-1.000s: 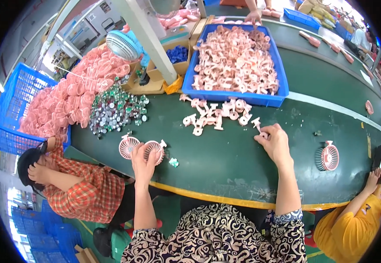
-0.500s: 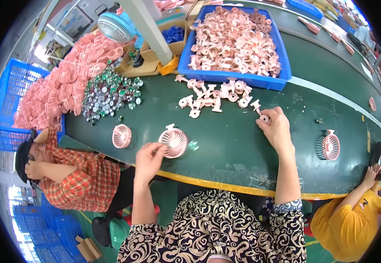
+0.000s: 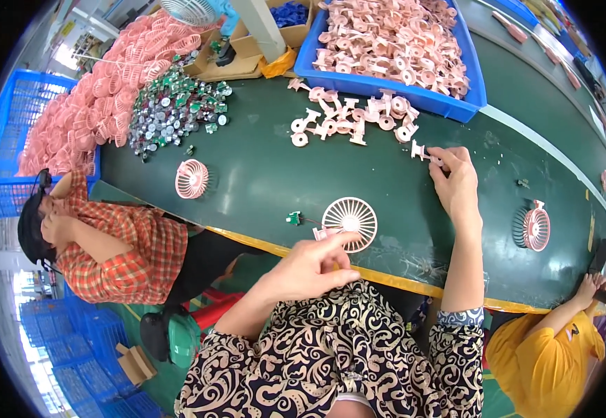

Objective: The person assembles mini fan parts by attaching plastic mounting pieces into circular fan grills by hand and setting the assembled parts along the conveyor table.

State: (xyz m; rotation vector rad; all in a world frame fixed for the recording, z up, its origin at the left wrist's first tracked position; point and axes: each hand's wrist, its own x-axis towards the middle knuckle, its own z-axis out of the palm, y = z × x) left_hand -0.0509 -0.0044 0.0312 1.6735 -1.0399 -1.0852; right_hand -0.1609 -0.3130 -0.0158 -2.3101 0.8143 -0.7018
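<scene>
A round pink fan guard point(image 3: 363, 209) with radial ribs lies near the table's front edge. A thin wire joins it to a small green circuit board point(image 3: 293, 218) on its left. My left hand point(image 3: 303, 270) is at the guard's near left side, its index finger over the rim and its thumb apart; the finger seems to touch the guard without gripping it. Farther right, my right hand point(image 3: 457, 182) pinches a small pink plastic part with a stem and disc point(image 3: 418, 150) between thumb and fingers. Loose parts like it point(image 3: 344, 118) lie just to the left.
A blue tray point(image 3: 414, 96) heaped with pink parts stands behind. Single fan guards sit at left point(image 3: 191, 179) and right point(image 3: 537, 228). At the back left are piles of circuit boards point(image 3: 170, 118) and pink guards point(image 3: 101, 97). Co-workers sit on both sides point(image 3: 121, 258) point(image 3: 554, 355).
The fan guard has moved right and nearer me and turned, so its circuit board is now on its left. My left hand moved with it. My right hand still holds a pink part.
</scene>
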